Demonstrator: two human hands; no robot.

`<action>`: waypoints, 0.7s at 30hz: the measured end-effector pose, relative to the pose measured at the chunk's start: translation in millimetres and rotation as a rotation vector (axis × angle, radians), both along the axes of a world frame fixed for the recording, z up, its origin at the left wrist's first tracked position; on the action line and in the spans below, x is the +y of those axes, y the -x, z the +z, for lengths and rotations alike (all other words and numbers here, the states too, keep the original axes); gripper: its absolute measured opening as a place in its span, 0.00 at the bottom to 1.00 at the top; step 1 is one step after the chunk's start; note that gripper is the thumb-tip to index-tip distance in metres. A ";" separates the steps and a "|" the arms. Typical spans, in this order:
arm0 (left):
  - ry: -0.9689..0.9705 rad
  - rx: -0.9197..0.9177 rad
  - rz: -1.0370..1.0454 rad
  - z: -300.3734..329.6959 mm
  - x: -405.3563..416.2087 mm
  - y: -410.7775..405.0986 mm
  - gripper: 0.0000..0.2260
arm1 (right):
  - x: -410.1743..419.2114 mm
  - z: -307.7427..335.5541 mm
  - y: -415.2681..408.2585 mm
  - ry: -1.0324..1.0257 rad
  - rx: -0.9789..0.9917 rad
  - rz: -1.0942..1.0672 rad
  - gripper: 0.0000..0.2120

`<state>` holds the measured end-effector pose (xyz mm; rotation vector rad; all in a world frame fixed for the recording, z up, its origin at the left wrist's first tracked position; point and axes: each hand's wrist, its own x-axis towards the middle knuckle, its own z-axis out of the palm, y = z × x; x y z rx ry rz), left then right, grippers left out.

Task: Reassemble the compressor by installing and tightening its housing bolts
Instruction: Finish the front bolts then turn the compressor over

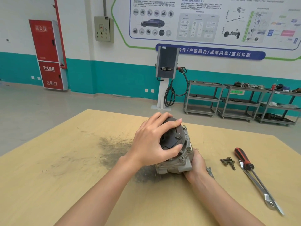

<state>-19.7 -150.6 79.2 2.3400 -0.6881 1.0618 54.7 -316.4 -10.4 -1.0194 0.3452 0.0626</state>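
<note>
Left grip clasps the compressor pulley face; right grip clutches its housing on the counter. Red cabinet reads "火警119"; loose bolts lie nearby.

Bright, even indoor light; wide-angle view with bent edges

Light is diffuse and comes from above, so shadows are soft: a faint one lies under the left hand and the compressor on the pale wooden table. The metal shaft of the screwdriver carries small bright glints. The centre is sharp; the wall poster text is too soft to read in its small print. Straight lines bow toward the frame borders, plainly at the red cabinet.
</note>
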 end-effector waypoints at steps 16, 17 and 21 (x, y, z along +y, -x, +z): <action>0.513 0.109 0.002 -32.9 47.0 -3.2 0.22 | 34.1 21.2 -14.0 0.343 -0.029 0.025 0.19; 0.544 0.107 0.017 -33.2 47.5 -4.6 0.22 | 35.8 22.2 -16.2 0.361 -0.014 0.029 0.19; 0.596 0.112 0.051 -27.5 44.4 -11.8 0.22 | 36.7 25.6 -24.9 0.326 0.035 0.062 0.19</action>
